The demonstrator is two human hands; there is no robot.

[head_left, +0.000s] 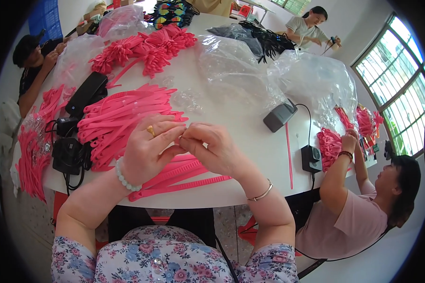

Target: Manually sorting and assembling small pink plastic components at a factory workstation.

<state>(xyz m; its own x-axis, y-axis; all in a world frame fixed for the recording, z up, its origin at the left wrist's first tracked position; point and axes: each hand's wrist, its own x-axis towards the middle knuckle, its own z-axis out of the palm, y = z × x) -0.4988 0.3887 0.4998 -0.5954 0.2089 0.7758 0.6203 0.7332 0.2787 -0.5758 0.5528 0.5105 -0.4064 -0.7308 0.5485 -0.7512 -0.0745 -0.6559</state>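
- Head view, at the middle: the left hand [151, 151] and right hand [211, 148] meet fingertip to fingertip, fingers bent inward; I cannot tell whether either is closed on something small, since the fingers hide the spot.
- Pink straps [127, 106] lie in a wide pile on the white surface [264, 174], beyond and left of the hands; more pink straps spread under the wrists, partly covered by them.
- Left of the pile, a black case [86, 94] leans against its edge, with black power adapters [66, 153] and looped cable just beside it.
- Further left, another heap of straps [33, 158] hangs over the edge.
- Beyond the pile are bundled pink straps [151, 47], then goggles [170, 14].
- Clear plastic bags [231, 66] take up much of the far side, near black straps [269, 40].
- To the right, a grey box [281, 115], a single strap [289, 160] and a corded black adapter [311, 158].
- Three other people sit or stand around the surface; the nearest person [344, 221], at right, handles pink straps.
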